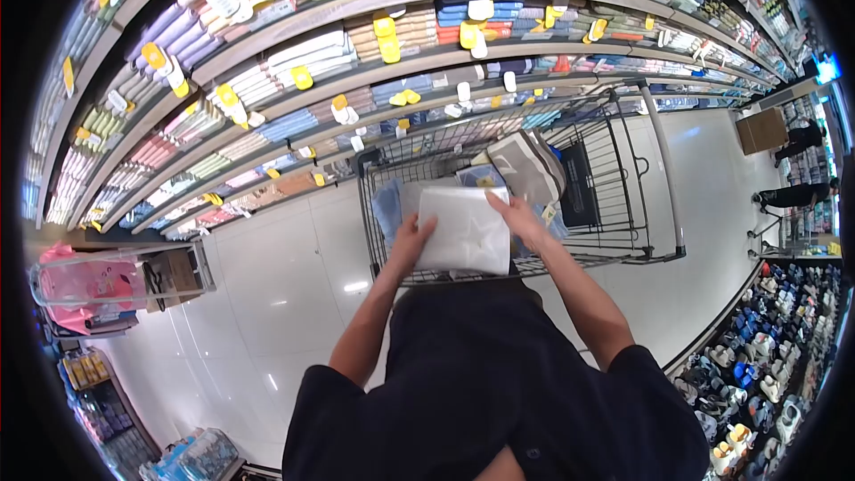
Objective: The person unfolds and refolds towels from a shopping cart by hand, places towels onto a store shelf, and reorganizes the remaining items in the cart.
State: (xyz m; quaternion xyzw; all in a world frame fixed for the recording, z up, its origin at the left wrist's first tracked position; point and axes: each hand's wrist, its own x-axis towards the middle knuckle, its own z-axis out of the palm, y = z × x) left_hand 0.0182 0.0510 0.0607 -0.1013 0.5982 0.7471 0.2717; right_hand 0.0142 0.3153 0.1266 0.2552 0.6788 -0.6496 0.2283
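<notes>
A flat white packet (pixel 464 232), which looks wrapped in clear plastic, is held level over the near side of a wire shopping cart (pixel 623 138). My left hand (pixel 413 242) grips its left edge, thumb on top. My right hand (pixel 519 218) holds the upper right edge, its thumb also on top. Beneath and beyond the packet, the cart holds grey-and-white folded goods (pixel 525 165) and light blue cloth (pixel 388 207) at the left. The underside of the packet and the fingertips below it are hidden.
Long shelves (pixel 356 0) of folded textiles with yellow tags run behind the cart. Shoes (pixel 757 347) fill a display at the right. A rack with pink items (pixel 85 285) stands left. Two people (pixel 802 196) are at the far right near a cardboard box (pixel 761 131).
</notes>
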